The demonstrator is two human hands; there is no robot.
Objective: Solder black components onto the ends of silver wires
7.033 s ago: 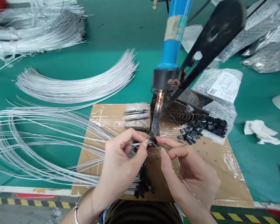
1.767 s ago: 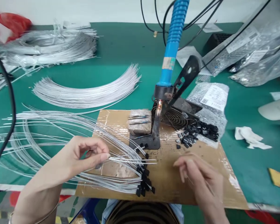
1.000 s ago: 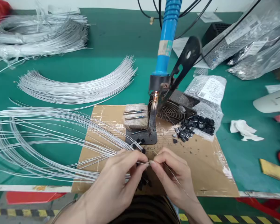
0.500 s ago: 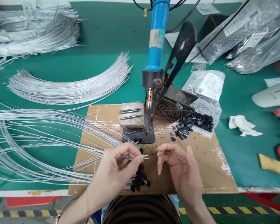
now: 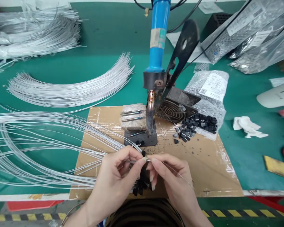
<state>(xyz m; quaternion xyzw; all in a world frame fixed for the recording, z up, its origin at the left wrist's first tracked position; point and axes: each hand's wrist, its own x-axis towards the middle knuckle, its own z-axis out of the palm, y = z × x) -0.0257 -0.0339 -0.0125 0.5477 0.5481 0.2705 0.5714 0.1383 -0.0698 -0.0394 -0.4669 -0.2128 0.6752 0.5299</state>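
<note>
My left hand [image 5: 117,179] pinches the ends of a few thin silver wires [image 5: 49,148] between thumb and fingertips. My right hand [image 5: 171,179] meets it fingertip to fingertip and pinches a thin strand of wire [image 5: 179,176] that trails off to the lower right. Both hands hover over a taped cardboard sheet [image 5: 210,170], just in front of the blue-handled soldering iron [image 5: 156,60] fixed tip-down in its black stand [image 5: 142,138]. Small black parts on finished wire ends [image 5: 139,189] lie under my hands.
A pile of small black components [image 5: 196,126] spills from a silver bag [image 5: 212,91] on the right. A sponge block with spare tips [image 5: 132,118] and a wire fan grille [image 5: 172,112] flank the iron. More wire bundles [image 5: 68,88] lie on the green table, left.
My right hand has moved left and closed its fingertips against my left hand's, where half a second ago they were apart. The left hand has kept its pinch on the wires.
</note>
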